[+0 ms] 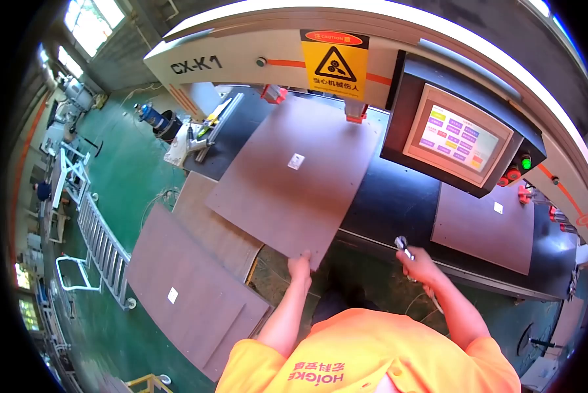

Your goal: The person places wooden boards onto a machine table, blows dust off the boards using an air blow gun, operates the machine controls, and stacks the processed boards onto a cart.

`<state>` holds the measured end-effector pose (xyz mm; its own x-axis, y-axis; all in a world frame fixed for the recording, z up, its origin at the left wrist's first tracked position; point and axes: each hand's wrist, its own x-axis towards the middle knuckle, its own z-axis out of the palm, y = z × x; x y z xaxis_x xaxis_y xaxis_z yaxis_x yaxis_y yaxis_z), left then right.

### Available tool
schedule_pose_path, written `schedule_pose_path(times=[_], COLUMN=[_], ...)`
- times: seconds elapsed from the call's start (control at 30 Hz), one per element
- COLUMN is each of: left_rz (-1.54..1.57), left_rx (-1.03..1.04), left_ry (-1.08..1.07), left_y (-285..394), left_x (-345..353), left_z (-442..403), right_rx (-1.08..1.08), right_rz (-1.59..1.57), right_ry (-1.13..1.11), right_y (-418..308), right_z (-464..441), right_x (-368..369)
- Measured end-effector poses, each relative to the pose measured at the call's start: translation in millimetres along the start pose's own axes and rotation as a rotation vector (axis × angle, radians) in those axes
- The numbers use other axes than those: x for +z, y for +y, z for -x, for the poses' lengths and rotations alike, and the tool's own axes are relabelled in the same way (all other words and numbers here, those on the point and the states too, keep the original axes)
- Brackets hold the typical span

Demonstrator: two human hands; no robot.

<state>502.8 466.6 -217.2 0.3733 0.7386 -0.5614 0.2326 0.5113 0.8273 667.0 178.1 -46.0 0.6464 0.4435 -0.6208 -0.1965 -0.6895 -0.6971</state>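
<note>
My left hand (300,268) grips the near corner of a large brown panel (274,190), thumb on top. This panel reaches from the machine bed (392,203) out over its front edge, and it bears a small white label (296,161). In front of the bed, my right hand (420,266) is closed around a shiny silver hand tool (403,246) with a rounded head; its exact kind is unclear. Another brown panel (481,226) with a white label lies on the right part of the bed.
A stack of brown panels (189,288) stands at lower left. Above the bed runs the machine's beam (241,60), with a touchscreen box (458,134) and red-tipped parts (355,115) hanging low. A metal ladder-like frame (104,242) is on the green floor at left.
</note>
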Motion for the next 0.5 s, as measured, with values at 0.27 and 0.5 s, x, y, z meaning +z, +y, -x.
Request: schedule_pose_path(times=[0.27,0.5], left_rz=[-0.161,-0.099], left_rx=[0.002,-0.034], left_ry=[0.019,0.166], left_y=[73.5,153.8], left_x=[-137.2,-284.7], left_z=[188.5,237.7], right_rx=[-0.389,-0.468], right_rz=[0.231,0.398], right_ry=[0.272,0.233], right_y=[6.2,52.6], right_z=[-117.6,-176.3], right_x=[-32.8,-18.6])
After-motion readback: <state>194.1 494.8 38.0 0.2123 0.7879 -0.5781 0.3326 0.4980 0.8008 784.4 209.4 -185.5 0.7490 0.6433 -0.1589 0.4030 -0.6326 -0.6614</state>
